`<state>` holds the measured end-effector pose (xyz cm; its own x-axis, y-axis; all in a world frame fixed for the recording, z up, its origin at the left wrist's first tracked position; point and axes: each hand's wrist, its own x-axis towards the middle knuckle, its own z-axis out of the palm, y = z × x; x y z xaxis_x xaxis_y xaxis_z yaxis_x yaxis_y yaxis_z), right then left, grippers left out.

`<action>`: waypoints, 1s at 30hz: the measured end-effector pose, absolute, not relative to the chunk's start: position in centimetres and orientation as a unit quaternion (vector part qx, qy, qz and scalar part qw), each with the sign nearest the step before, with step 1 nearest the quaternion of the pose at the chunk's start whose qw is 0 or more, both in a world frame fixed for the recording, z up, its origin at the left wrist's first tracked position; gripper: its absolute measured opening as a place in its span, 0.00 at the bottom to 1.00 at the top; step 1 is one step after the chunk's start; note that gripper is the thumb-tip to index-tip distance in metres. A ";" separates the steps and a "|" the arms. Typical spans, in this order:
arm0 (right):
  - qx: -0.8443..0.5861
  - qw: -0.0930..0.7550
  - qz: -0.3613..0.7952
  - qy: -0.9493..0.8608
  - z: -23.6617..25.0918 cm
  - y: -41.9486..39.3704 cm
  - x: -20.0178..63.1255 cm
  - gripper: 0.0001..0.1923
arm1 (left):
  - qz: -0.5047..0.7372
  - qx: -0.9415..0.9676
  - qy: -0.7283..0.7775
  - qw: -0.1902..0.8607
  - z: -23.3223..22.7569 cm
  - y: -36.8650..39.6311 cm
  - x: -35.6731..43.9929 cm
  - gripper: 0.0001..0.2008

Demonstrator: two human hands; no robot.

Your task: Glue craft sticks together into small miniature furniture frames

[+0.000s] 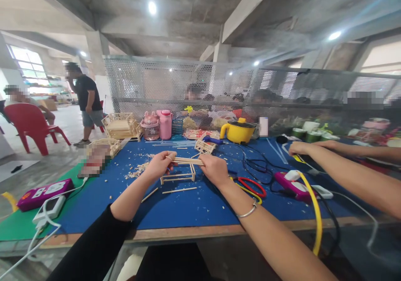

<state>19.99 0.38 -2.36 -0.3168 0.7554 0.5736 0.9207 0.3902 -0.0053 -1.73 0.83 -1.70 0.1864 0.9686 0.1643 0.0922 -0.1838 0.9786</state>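
Thin pale wooden sticks (188, 161), a small bundle, pinched at both ends: left hand (161, 164) fingers closed on one end, right hand (214, 169) closed on the other. Just below the fingertips: open stick frame (178, 175) on blue felt-like table (188, 210). Loose sticks and wood shavings (138, 170) near the left fingers. No legible writing.
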 end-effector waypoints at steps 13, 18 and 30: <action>-0.460 0.363 0.329 -0.741 -3.0 2.6 21.4 0.24 | 0.510 0.573 0.407 0.496 -3.1 0.7 -3.4 0.16; -0.471 0.374 0.398 -0.693 -3.1 2.7 21.6 0.19 | 0.518 0.578 0.409 0.480 -3.0 0.5 -3.0 0.15; -0.435 0.364 0.521 -0.638 -2.9 2.8 22.1 0.18 | 0.518 0.578 0.439 0.452 -3.2 0.1 -3.0 0.18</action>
